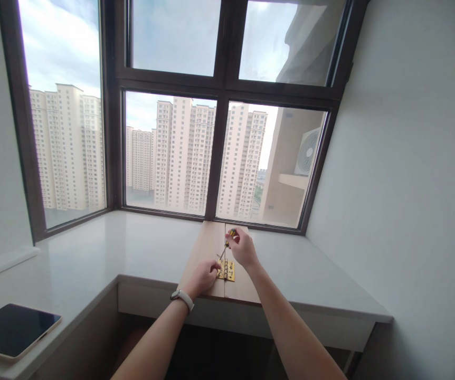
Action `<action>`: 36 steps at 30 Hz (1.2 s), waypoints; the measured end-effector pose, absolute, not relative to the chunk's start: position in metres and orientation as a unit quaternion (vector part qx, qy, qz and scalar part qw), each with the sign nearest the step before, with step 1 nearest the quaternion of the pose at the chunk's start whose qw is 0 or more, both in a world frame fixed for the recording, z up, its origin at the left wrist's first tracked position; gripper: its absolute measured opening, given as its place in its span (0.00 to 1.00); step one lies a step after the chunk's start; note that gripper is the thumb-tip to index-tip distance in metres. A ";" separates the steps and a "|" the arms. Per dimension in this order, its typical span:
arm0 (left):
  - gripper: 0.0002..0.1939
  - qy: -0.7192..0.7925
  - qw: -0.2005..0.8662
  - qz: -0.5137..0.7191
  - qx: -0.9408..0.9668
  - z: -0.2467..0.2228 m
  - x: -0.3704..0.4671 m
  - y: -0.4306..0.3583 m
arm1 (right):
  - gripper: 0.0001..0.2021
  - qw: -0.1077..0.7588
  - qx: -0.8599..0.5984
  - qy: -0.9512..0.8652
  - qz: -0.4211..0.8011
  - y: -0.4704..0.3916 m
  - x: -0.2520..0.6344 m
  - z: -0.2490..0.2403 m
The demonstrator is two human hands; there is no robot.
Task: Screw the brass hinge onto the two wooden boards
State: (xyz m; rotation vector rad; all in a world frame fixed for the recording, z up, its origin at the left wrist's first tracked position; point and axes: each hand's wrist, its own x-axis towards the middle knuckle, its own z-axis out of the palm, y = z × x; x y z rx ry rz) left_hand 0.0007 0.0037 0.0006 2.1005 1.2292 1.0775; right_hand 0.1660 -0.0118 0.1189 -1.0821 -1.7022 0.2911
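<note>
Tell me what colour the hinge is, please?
The hinge is shiny gold. It shows best in the head view.

1. A room high up in a residential block, most likely a home: the large dark-framed window [223, 95] fills the far side.
2. Beyond the window, pale high-rise towers [182, 153] with rows of small windows stand under a cloudy sky.
3. Outside the window's right-hand lower pane, an air-conditioner unit [309, 152] sits on a ledge.
4. Below the window runs a built-in, pale, smooth bench [148, 248], bending toward the viewer on the left.
5. Right of the window is a plain white wall [401, 158].
</note>
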 end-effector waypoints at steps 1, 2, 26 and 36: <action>0.13 0.452 0.239 0.394 0.764 0.000 0.001 0.004 | 0.14 0.534 -0.456 -0.703 0.112 -0.010 0.168 0.120; 0.13 0.454 0.239 0.394 0.762 0.000 0.000 0.004 | 0.14 0.540 -0.463 -0.696 0.101 -0.007 0.170 0.120; 0.13 0.447 0.244 0.402 0.761 -0.001 0.000 0.004 | 0.20 0.562 -0.501 -0.649 0.105 0.020 0.180 0.055; 0.13 0.437 0.213 0.426 0.763 -0.009 -0.001 0.009 | 0.21 0.586 -0.464 -0.657 0.099 0.009 0.174 0.075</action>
